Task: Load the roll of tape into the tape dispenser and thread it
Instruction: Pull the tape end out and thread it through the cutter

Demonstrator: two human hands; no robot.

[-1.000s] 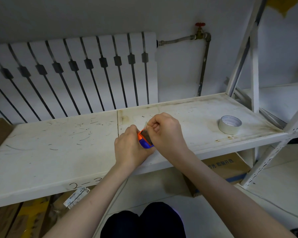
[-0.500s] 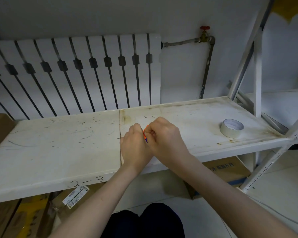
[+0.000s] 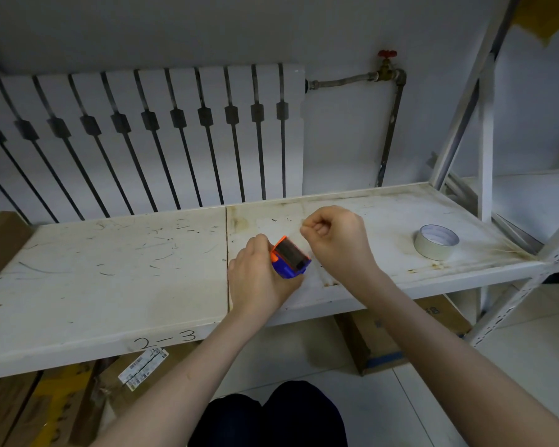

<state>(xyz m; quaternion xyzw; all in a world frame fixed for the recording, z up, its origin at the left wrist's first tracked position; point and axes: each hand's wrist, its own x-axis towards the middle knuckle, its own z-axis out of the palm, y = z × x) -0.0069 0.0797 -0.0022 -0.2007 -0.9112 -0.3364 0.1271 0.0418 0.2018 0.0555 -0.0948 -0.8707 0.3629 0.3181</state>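
The blue and orange tape dispenser [image 3: 290,258] sits gripped in the left hand [image 3: 259,279] above the white shelf [image 3: 110,279]. The right hand [image 3: 338,237], just beside it, is curled with fingertips pinched; what they hold cannot be told. A roll of tape [image 3: 436,241] lies well apart at the right.

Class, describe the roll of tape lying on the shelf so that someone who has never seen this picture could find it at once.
Start at the scuffed white shelf in front of the radiator, and follow it to its right end, near the slanted metal uprights. There lies the roll of tape, flat on its side, pale and ring-shaped. It sits alone, well apart from the right hand, untouched.
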